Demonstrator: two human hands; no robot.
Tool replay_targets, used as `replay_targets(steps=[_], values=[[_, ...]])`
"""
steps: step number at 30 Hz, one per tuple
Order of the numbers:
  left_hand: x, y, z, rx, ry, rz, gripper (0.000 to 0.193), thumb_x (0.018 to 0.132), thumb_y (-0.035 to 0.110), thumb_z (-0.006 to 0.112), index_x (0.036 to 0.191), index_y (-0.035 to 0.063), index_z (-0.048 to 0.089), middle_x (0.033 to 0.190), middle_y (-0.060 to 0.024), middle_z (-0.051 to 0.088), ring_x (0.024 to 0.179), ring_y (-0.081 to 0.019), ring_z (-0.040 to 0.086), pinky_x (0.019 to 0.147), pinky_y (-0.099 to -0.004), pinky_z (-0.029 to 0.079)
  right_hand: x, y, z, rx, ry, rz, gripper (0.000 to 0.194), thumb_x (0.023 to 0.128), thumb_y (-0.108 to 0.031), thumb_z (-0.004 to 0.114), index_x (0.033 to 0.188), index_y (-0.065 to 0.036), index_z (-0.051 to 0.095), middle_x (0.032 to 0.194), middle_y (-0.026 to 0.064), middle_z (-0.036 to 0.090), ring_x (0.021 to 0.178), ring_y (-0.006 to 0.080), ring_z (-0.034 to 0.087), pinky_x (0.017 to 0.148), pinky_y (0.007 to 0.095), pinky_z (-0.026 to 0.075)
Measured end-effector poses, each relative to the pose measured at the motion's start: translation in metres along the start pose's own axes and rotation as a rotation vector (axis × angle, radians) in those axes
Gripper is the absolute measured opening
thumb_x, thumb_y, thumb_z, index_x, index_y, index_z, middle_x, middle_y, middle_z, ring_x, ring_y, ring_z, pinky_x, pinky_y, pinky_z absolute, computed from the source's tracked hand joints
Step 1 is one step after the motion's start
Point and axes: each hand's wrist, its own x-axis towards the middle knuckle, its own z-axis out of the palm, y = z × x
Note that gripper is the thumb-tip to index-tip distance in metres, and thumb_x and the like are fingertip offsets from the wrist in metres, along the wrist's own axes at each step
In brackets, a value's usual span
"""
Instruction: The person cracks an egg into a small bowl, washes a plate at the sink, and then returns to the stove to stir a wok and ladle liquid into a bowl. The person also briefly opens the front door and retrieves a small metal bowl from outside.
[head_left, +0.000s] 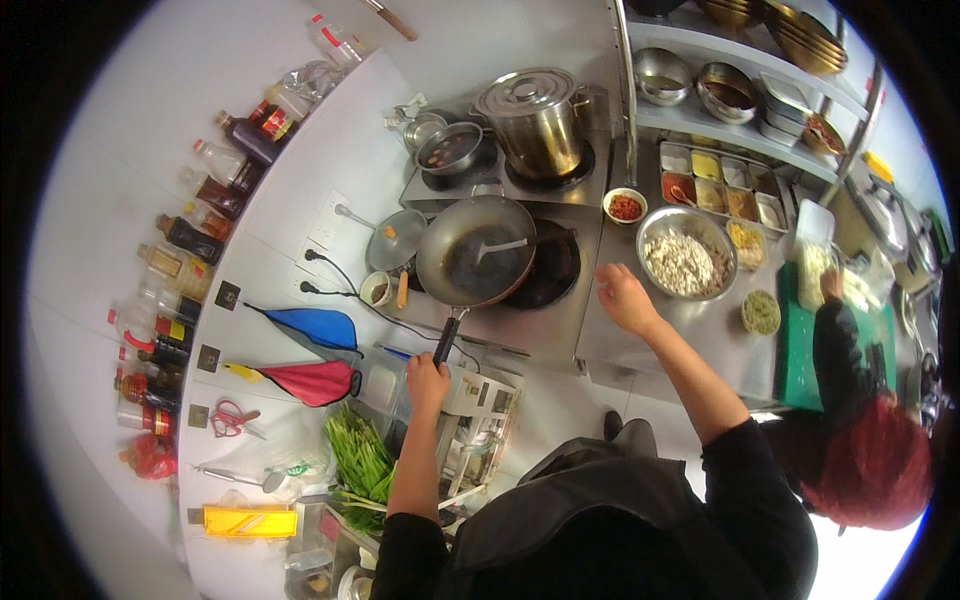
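Observation:
My left hand (428, 384) grips the black handle (448, 339) of a wok (442, 274) on the stove. The wok's inside looks bare and dark, apart from a metal wok spatula (504, 246) lying across it, its dark handle over the right rim. My right hand (624, 298) hovers at the counter's left part with loosely bent fingers and nothing visible in it. Just beyond that hand stands a stainless steel bowl (730, 264) of chopped whitish food (679, 262). A small white bowl of red chopped chilli (625, 208) sits farther back.
A lidded stockpot (536, 127) stands on the rear burner beside a pan (450, 148). Seasoning trays (721, 184) line the counter's back. A co-worker's hand (831, 283) is over a green cutting board (796, 352) at right. Green leafy vegetables (358, 450) lie left of my left arm.

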Motion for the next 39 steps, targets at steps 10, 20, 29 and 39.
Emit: replay_targets(steps=[10,20,29,39], values=[[0.044,-0.014,0.039,-0.064,-0.303,-0.173,0.047,0.075,0.04,0.076,0.091,-0.0018,0.06,0.077,-0.0194,0.065,0.072,-0.0348,0.065,0.067,-0.0448,0.051,0.147,0.034,0.052,-0.703,-0.351,-0.185,0.045,0.083,-0.021,0.063,0.125,-0.012,0.052,0.12,0.0096,0.055,0.117,0.0279,0.05,0.096,0.041,0.04],[0.07,-0.003,0.033,-0.5,-0.688,-0.395,0.038,0.08,0.032,0.074,0.071,-0.0002,0.056,0.053,-0.0084,0.056,0.042,-0.02,0.057,0.041,-0.035,0.044,0.159,0.039,0.084,-0.697,-0.423,-0.207,0.024,0.085,-0.012,0.056,0.109,-0.008,0.055,0.111,0.0118,0.059,0.101,0.0273,0.061,0.081,0.039,0.053],[0.051,0.031,0.032,-0.417,-0.469,-0.361,0.03,0.076,0.025,0.064,0.075,-0.0041,0.061,0.063,-0.0174,0.062,0.051,-0.0271,0.064,0.051,-0.0398,0.051,0.129,0.008,0.056,-0.587,-0.369,-0.1,0.024,0.092,-0.02,0.053,0.106,-0.001,0.055,0.105,0.0178,0.061,0.094,0.0346,0.064,0.08,0.0436,0.053],[0.04,0.047,0.01,-0.325,-0.511,-0.296,0.03,0.08,0.028,0.066,0.078,-0.0018,0.062,0.062,-0.0135,0.064,0.048,-0.0265,0.063,0.054,-0.0396,0.05,0.071,-0.024,0.026,-0.26,-0.11,0.057,0.029,0.092,-0.025,0.055,0.105,0.001,0.056,0.095,0.0242,0.065,0.091,0.0426,0.061,0.078,0.0499,0.049]])
